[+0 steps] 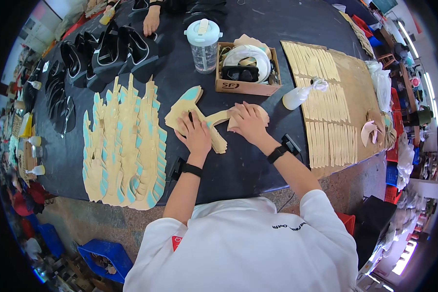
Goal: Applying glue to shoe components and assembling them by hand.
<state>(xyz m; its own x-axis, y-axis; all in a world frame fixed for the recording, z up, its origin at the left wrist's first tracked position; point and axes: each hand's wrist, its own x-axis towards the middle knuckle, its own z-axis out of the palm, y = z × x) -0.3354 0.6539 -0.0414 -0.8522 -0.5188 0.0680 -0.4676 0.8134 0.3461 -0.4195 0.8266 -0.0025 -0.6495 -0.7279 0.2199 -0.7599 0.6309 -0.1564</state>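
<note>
Flat beige cut pieces (180, 107) with turquoise patches, stacked or overlapping, lie on the dark table in front of me. My left hand (196, 131) rests on them, fingers spread and lying flat. A narrow beige strip (219, 117) reaches from there to a rounded beige piece (262, 113) on the right. Over that rounded piece lies my right hand (248, 122), its fingers stretched across the top and hiding part of it. Whether the strip and the rounded piece are joined, I cannot tell.
Rows of overlapping beige-and-turquoise pieces (124, 146) lie at left. Black shoes (107, 53) stand behind them, near another person's hand (151, 22). A clear jug (203, 48), a cardboard box (246, 88) and a white bottle (295, 98) stand farther back. Beige strips (331, 143) cover a board at right.
</note>
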